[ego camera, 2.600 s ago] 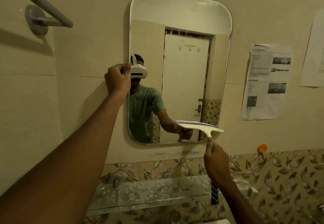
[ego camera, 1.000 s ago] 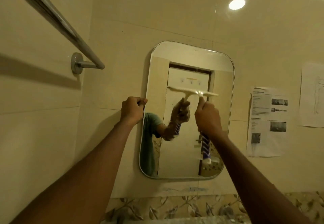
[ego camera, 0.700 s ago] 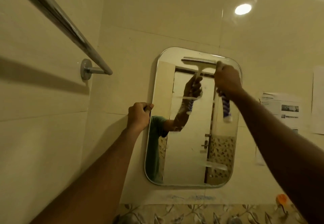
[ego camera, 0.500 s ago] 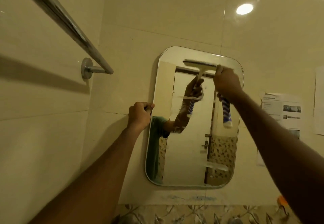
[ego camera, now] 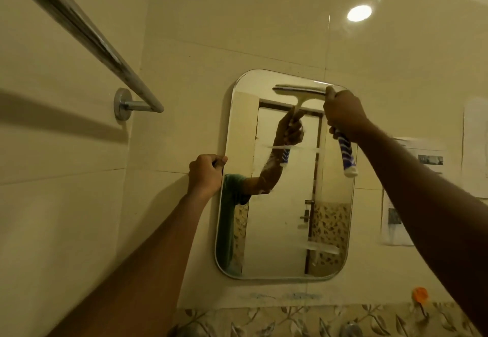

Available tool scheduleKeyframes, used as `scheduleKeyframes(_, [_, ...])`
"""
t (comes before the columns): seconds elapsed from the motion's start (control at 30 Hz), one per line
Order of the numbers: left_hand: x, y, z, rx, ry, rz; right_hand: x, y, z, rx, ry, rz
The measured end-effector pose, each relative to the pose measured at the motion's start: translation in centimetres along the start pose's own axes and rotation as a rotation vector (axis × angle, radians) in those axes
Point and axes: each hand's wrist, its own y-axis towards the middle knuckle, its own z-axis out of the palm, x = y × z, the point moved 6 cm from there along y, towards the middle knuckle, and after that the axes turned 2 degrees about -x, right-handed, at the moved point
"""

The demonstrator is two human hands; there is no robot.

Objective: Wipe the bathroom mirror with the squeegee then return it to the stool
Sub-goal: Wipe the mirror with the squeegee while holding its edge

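Note:
A rounded rectangular mirror (ego camera: 285, 231) hangs on the beige tiled wall. My right hand (ego camera: 343, 113) grips the squeegee (ego camera: 347, 156) by its blue and white striped handle, whose end sticks out below my fist. The pale blade lies level against the glass near the mirror's top edge. My left hand (ego camera: 206, 174) is closed on the mirror's left edge at about mid height. Thin soapy streaks cross the glass. The stool is out of view.
A chrome towel bar (ego camera: 87, 35) runs from the upper left to a wall mount left of the mirror. Printed paper sheets (ego camera: 422, 178) hang on the wall at the right. An orange hook (ego camera: 420, 295) sits low right, above leaf-patterned tiles.
My right hand has carried the squeegee up from the mirror's bottom edge to its top; in the last half second it barely moved. My left hand has stayed on the left edge.

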Motion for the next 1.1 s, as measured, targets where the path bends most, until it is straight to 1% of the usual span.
scheduleKeyframes(0.07, [0.0,0.1,0.0,-0.001,0.001,-0.002,-0.1,0.4,0.3,0.034,-0.051,0.010])
scheduleKeyframes(0.13, [0.1,0.2,0.1,0.000,0.000,0.001,-1.3,-1.2,1.1,0.084,-0.123,0.001])
scheduleKeyframes(0.2, [0.1,0.2,0.1,-0.004,-0.002,-0.002,-3.8,-3.7,2.5,0.103,-0.104,0.012])
scheduleKeyframes(0.3, [-0.1,0.1,0.1,-0.006,0.017,0.003,-7.4,-8.8,4.6,0.146,-0.080,0.098])
scheduleKeyframes(0.4, [-0.3,-0.2,-0.1,-0.014,0.020,0.001,-8.7,-11.1,4.9,0.203,-0.097,0.134])
scheduleKeyframes(0.47, [-0.3,-0.1,-0.2,-0.009,-0.002,-0.005,-7.5,-9.9,3.8,0.193,-0.064,0.109])
scheduleKeyframes(0.6, [0.0,0.0,-0.1,-0.006,-0.021,-0.030,-3.0,-3.8,1.2,0.069,-0.013,0.046])
scheduleKeyframes(0.67, [0.1,0.0,0.0,-0.002,-0.023,-0.028,-2.1,-2.3,1.0,0.046,-0.009,0.029])
scheduleKeyframes(0.77, [0.2,0.0,-0.1,0.005,-0.036,-0.029,-4.2,-5.0,2.9,0.083,-0.056,0.012])
scheduleKeyframes(0.87, [0.2,0.1,0.0,-0.008,-0.033,-0.012,-8.4,-10.5,5.2,0.099,-0.051,0.100])
scheduleKeyframes(0.93, [0.1,-0.1,-0.1,-0.015,-0.023,-0.008,-10.0,-13.4,6.0,0.124,-0.086,0.115])
scheduleKeyframes(0.97, [0.0,-0.2,-0.1,-0.017,-0.022,-0.009,-10.3,-14.0,6.1,0.146,-0.100,0.119])
scheduleKeyframes(1.03, [-0.2,-0.2,-0.2,-0.018,-0.022,-0.013,-10.1,-13.8,5.8,0.167,-0.035,0.152])
scheduleKeyframes(1.1, [-0.4,-0.2,-0.3,-0.011,-0.012,-0.015,-7.8,-11.7,4.6,0.145,0.046,0.141])
